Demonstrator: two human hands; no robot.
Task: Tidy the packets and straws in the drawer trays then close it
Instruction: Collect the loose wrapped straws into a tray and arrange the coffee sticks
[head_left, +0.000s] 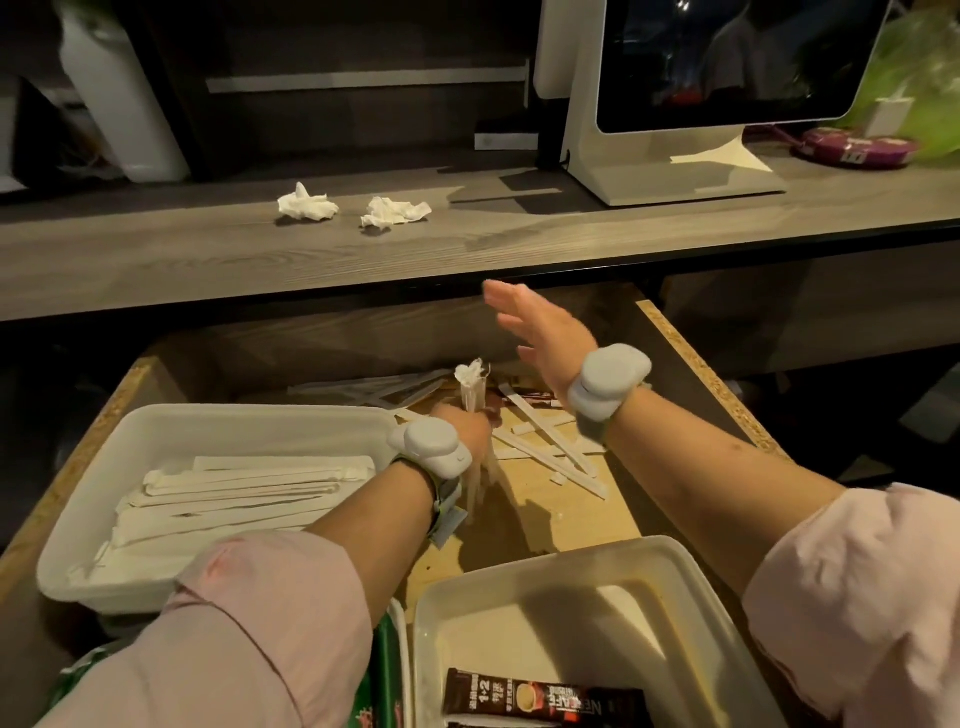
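The wooden drawer (696, 364) stands pulled out below the counter. My left hand (467, 423) is closed around an upright bundle of paper-wrapped straws (472, 389), held over the drawer floor. My right hand (535, 327) hovers open above the drawer's back, fingers spread, holding nothing. Loose wrapped straws (550, 447) lie scattered on the drawer floor between the two hands, with dark packets (530, 397) among them at the back. A white tray (249, 421) on the left holds several straws laid lengthwise. A second white tray (618, 556) at the front right holds a brown coffee packet (540, 699).
Two crumpled tissues (306, 203) (395, 212) lie on the wooden counter (156, 260) above the drawer. A white screen on a stand (670, 161) sits at the counter's right. A green packet (384, 670) shows at the drawer's front, left of the near tray.
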